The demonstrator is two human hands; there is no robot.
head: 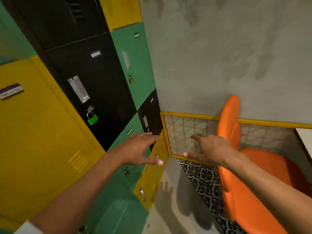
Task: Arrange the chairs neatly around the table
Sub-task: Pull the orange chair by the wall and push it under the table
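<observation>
An orange upholstered chair (pixel 249 179) stands at the lower right, its rounded back against a yellow mesh railing. A white table edge (pixel 305 137) shows at the far right, just beyond the chair. My left hand (pixel 140 149) is stretched forward, fingers spread, holding nothing, in front of the lockers. My right hand (pixel 209 149) is also spread and empty, hovering just left of the chair's back without touching it.
A wall of yellow, black and green lockers (pixel 67 98) with padlocks fills the left side. A yellow-framed mesh railing (pixel 185 132) stands ahead below a grey concrete wall. The floor has bare concrete and a black-and-white patterned tile strip (pixel 204 181).
</observation>
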